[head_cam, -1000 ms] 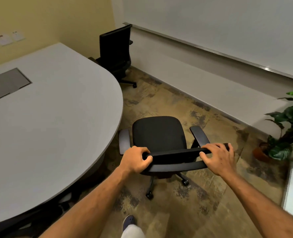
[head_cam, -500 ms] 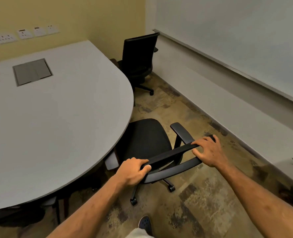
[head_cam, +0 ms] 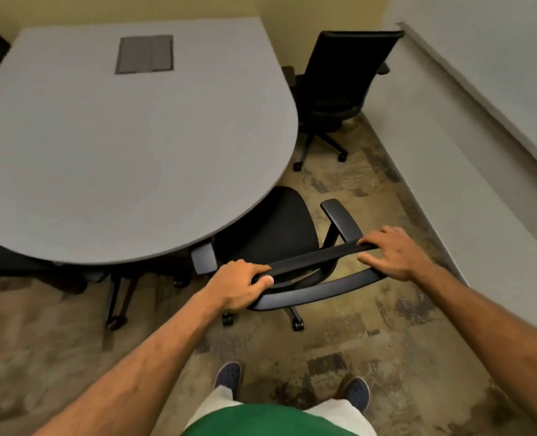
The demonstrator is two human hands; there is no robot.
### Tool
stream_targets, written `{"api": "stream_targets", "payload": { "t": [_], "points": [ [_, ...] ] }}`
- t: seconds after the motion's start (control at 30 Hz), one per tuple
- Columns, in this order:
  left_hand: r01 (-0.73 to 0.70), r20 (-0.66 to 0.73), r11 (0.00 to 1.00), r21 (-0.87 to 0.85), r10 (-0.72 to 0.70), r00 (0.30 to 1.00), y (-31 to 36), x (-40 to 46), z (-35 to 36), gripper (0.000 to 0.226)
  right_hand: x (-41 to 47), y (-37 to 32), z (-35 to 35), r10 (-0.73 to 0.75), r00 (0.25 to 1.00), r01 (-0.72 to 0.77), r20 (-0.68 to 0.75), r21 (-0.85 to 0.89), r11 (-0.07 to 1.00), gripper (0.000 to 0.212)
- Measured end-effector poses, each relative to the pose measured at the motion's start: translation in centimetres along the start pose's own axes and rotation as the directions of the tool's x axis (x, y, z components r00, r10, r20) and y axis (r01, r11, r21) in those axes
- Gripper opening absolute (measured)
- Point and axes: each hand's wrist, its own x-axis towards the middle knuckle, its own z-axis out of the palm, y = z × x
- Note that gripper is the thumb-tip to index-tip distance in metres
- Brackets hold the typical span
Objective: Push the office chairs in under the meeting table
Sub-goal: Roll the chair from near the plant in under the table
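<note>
Chair (head_cam: 270,234) nearest the person stood at the rounded near-right edge of the grey meeting table (head_cam: 129,146), its black seat partly tucked beneath the tabletop and its backrest toward the person. Its left armrest (head_cam: 203,258) sat just under the table's rim, while the right armrest (head_cam: 341,220) stayed out in the open over the floor. Wheels of its base showed below the backrest on the near side.

Left hand (head_cam: 240,286) was wrapped around the left end of the backrest's top bar, fingers curled over and thumb pressed against the front. Right hand (head_cam: 393,253) lay on the right end of the same bar with fingers spread flatter across it, gripping more loosely.

A second black chair (head_cam: 339,80) stood farther off at the table's far-right side, beside the edge and not pushed under. A grey panel (head_cam: 144,54) was set into the tabletop toward the far side. Mottled brown carpet (head_cam: 355,341) covered the floor, and a pale wall (head_cam: 481,127) ran along the right. Two dark blue shoes (head_cam: 228,374) showed at the near edge.
</note>
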Motion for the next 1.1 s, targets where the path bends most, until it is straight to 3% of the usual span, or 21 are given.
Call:
{"api": "stream_targets", "payload": {
  "t": [0.2,0.4,0.63,0.87,1.1],
  "points": [
    [0.162,-0.1,0.986,-0.038,-0.165,0.981,5.3,1.3,3.3,0.059,3.2,6.5,-1.0,-0.184,0.983,0.184,0.014,-0.027,0.982,0.052],
    [0.284,-0.151,0.95,-0.13,-0.302,0.941,9.9,2.2,4.6,0.054,5.1,10.0,-1.7,-0.256,0.966,0.258,0.045,-0.051,0.965,0.057],
    [0.344,-0.265,0.919,-0.194,-0.387,0.883,11.8,4.3,5.8,0.05,7.2,12.8,-2.7,-0.195,0.981,0.196,0.023,-0.094,0.976,0.06],
    [0.397,-0.299,0.893,-0.212,-0.446,0.843,11.1,7.1,5.2,0.048,11.5,13.9,-3.3,-0.228,0.974,0.229,0.018,-0.088,0.97,0.062],
    [0.422,-0.314,0.891,-0.169,-0.454,0.834,8.9,13.2,2.1,0.049,19.8,15.3,-5.0,-0.269,0.963,0.268,-0.003,-0.039,0.962,0.049]
  ]
}}
